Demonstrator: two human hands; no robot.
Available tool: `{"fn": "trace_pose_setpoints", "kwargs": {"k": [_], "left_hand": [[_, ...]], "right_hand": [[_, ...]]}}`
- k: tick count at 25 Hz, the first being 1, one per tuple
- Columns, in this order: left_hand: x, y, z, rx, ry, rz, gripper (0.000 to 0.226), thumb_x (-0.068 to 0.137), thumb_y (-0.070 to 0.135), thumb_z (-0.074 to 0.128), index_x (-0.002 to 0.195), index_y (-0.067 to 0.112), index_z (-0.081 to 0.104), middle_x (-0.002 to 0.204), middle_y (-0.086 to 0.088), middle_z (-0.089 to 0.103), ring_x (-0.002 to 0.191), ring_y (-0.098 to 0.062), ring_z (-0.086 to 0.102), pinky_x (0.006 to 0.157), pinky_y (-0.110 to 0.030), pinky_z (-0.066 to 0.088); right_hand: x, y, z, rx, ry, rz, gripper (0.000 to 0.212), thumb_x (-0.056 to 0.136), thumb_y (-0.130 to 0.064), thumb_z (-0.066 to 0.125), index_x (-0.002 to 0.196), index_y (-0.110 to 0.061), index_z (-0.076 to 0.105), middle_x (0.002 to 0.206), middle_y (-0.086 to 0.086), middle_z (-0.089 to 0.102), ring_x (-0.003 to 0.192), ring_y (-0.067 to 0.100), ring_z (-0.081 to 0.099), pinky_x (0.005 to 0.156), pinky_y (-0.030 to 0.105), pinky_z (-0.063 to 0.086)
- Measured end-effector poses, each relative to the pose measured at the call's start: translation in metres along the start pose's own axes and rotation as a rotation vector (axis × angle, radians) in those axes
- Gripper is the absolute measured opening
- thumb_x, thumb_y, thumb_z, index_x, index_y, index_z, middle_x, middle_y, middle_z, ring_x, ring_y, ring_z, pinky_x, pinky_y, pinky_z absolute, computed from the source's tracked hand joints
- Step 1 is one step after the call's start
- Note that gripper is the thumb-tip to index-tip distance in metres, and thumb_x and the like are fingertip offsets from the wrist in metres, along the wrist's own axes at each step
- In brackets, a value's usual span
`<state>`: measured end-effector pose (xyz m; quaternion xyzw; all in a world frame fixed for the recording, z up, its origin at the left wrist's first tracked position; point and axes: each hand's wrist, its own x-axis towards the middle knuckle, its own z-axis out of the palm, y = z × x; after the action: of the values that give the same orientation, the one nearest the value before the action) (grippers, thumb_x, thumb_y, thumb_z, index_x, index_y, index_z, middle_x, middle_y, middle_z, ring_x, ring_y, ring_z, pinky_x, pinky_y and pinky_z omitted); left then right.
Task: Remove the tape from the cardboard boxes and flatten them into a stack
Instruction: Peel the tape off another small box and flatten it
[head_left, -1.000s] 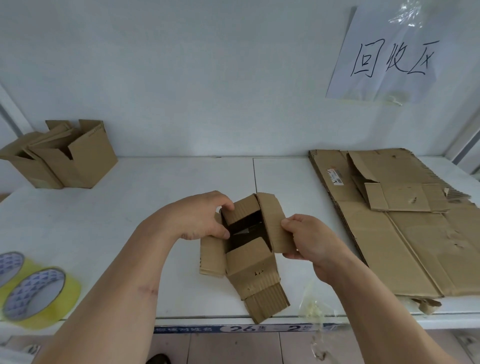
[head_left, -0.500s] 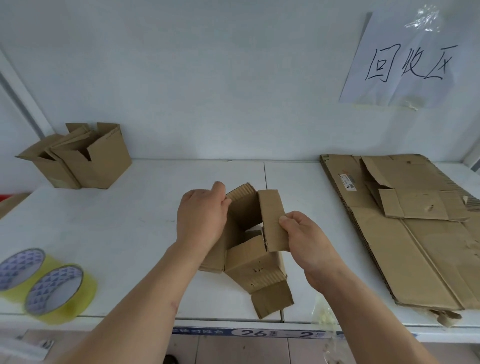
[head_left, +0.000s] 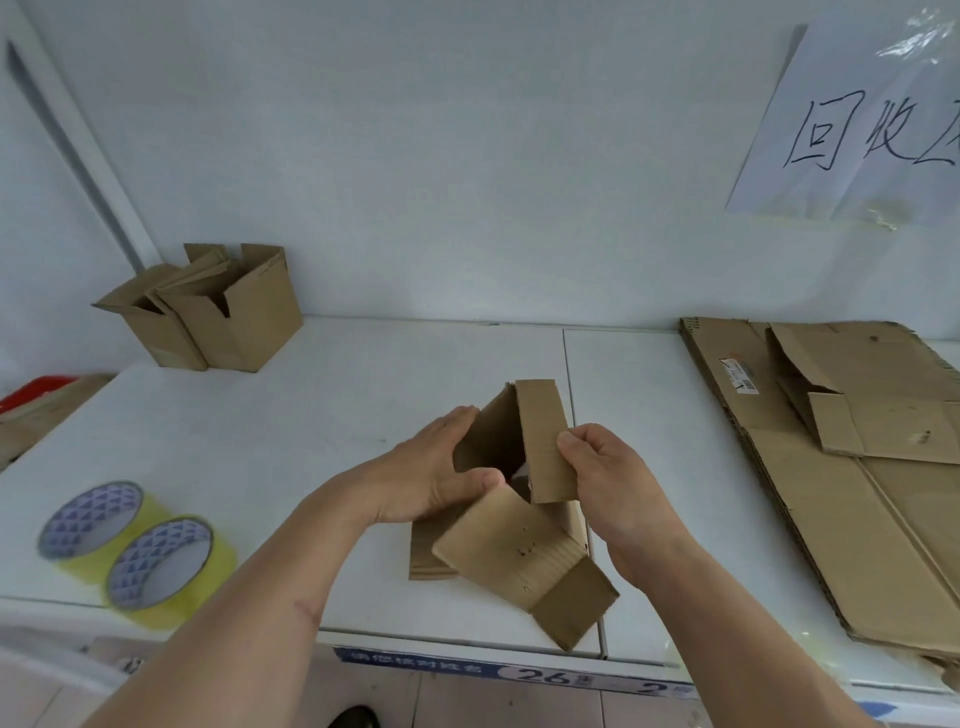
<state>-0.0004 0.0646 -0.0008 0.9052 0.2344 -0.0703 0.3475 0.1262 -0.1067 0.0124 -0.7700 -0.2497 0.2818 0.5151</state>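
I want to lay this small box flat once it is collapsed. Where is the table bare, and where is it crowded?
Bare table runs between the open boxes at the back left and the flattened stack on the right. Crowded: the front left by the tape rolls, and the whole right side.

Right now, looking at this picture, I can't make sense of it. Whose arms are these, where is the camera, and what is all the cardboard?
No machine here: a person wears a camera on the head, looking down at their own hands. The left hand and right hand both grip a small cardboard box with its flaps open, over a white table. To the right lies a stack of flattened cardboard. At the far left stand two open boxes; near the front edge sit two rolls of tape.
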Motion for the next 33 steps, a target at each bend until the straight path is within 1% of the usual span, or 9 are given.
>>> {"fn": "trace_pose_setpoints", "kwargs": {"k": [5,8,10,12,15,18,23,26,33], "left_hand": [[-0.010,0.002,0.010,0.189,0.073,0.080,0.139,0.042,0.106,0.011,0.156,0.029,-0.006,0.161,0.014,-0.020,0.148,-0.009,-0.014,0.122,-0.042,-0.002],[-0.013,0.002,0.024,0.327,0.262,0.115,0.121,0.059,0.095,-0.012,0.151,0.028,0.027,0.155,0.009,0.013,0.142,-0.014,0.009,0.119,-0.034,0.006],[-0.017,-0.003,0.032,0.264,0.311,0.018,0.112,0.064,0.088,-0.021,0.120,0.029,0.056,0.126,0.003,0.041,0.124,-0.019,0.034,0.112,-0.034,0.021],[-0.013,-0.014,0.038,0.104,0.312,-0.099,0.093,0.073,0.084,-0.014,0.090,0.028,0.059,0.102,0.004,0.053,0.107,-0.020,0.050,0.103,-0.039,0.035],[-0.003,-0.030,0.042,-0.257,0.301,-0.217,0.095,0.073,0.093,0.017,0.100,0.019,0.069,0.096,-0.001,0.068,0.092,-0.017,0.064,0.088,-0.039,0.051],[0.009,-0.037,0.051,-0.342,0.372,-0.352,0.057,0.085,0.069,0.050,0.102,0.018,0.066,0.093,0.000,0.069,0.088,-0.018,0.065,0.084,-0.039,0.054],[0.019,-0.037,0.060,-0.332,0.532,-0.421,0.032,0.101,0.041,0.043,0.097,0.014,0.060,0.091,0.000,0.064,0.090,-0.024,0.062,0.089,-0.043,0.050],[0.014,-0.036,0.067,-0.441,0.593,-0.388,0.031,0.102,0.040,0.043,0.103,0.016,0.061,0.097,0.001,0.065,0.093,-0.019,0.060,0.091,-0.040,0.049],[0.001,-0.042,0.069,-0.497,0.563,-0.257,0.026,0.101,0.041,0.047,0.114,0.025,0.062,0.107,0.007,0.067,0.103,-0.016,0.060,0.095,-0.033,0.047]], "right_hand": [[-0.005,0.006,0.030,0.012,-0.027,-0.058,0.018,0.101,-0.036,0.046,0.096,-0.028,0.062,0.096,-0.004,0.066,0.089,0.012,0.061,0.073,0.025,0.047],[-0.005,0.014,0.051,0.102,-0.007,-0.070,0.017,0.101,-0.032,0.048,0.097,-0.031,0.064,0.103,-0.005,0.067,0.098,0.010,0.061,0.083,0.023,0.048],[-0.002,0.024,0.066,0.097,-0.002,-0.088,0.021,0.101,-0.037,0.046,0.105,-0.033,0.066,0.114,-0.009,0.065,0.107,0.009,0.058,0.096,0.030,0.047],[-0.002,0.035,0.080,-0.014,-0.016,-0.145,0.028,0.101,-0.042,0.041,0.118,-0.035,0.063,0.126,-0.013,0.058,0.119,0.009,0.050,0.106,0.035,0.041],[-0.004,0.041,0.094,-0.143,-0.172,-0.196,0.032,0.104,-0.039,0.037,0.125,-0.037,0.061,0.126,-0.018,0.056,0.121,0.008,0.046,0.107,0.030,0.036],[-0.006,0.039,0.091,-0.128,-0.326,-0.134,0.026,0.104,-0.031,0.040,0.115,-0.032,0.064,0.109,-0.010,0.065,0.105,0.009,0.057,0.090,0.020,0.045],[0.003,0.056,0.065,-0.575,0.187,0.005,0.070,0.093,-0.053,0.052,0.150,-0.022,0.025,0.155,0.000,0.030,0.142,0.021,0.026,0.116,0.040,0.027],[0.018,0.052,0.046,-0.219,0.207,0.109,0.082,0.086,-0.052,0.064,0.151,-0.021,0.025,0.148,0.000,0.043,0.131,0.022,0.043,0.105,0.039,0.038],[0.048,0.043,0.021,0.268,-0.004,0.320,0.041,0.077,-0.035,0.080,0.112,-0.018,0.067,0.106,0.001,0.072,0.098,0.024,0.068,0.091,0.048,0.055]]}}
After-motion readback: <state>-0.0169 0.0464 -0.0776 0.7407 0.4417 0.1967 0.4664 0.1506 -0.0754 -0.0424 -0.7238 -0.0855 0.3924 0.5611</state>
